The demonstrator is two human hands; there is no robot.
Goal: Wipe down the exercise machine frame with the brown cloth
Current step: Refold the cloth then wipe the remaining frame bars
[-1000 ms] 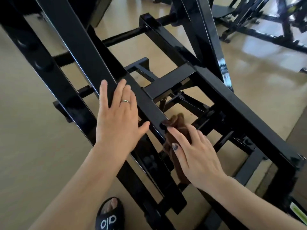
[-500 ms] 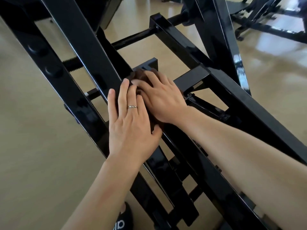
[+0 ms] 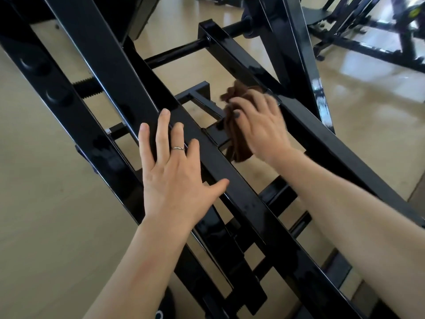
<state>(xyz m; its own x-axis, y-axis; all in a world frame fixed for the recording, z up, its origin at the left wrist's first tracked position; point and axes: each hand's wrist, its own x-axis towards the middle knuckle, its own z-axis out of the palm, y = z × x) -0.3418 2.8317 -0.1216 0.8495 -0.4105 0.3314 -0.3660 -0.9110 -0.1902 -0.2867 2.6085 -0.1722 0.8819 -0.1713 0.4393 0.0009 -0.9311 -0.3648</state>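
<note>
The black steel frame [image 3: 241,199] of the exercise machine slants across the view in several parallel beams. My left hand [image 3: 174,171] lies flat with spread fingers on the middle beam, a ring on one finger. My right hand [image 3: 259,125] grips the bunched brown cloth [image 3: 239,143] and holds it against a short cross-piece between the middle beam and the right beam. Part of the cloth sticks out above my fingers and part hangs below my palm.
Beige floor [image 3: 46,203] shows through the gaps and to the left. Other black gym equipment [image 3: 368,31] stands at the top right. A round bar [image 3: 184,54] crosses the frame further up. My dark sandal [image 3: 161,309] shows at the bottom edge.
My right hand has carried the cloth off the middle beam and rightward onto the cross-piece. My left hand has stayed on the middle beam, its fingers now spread wider.
</note>
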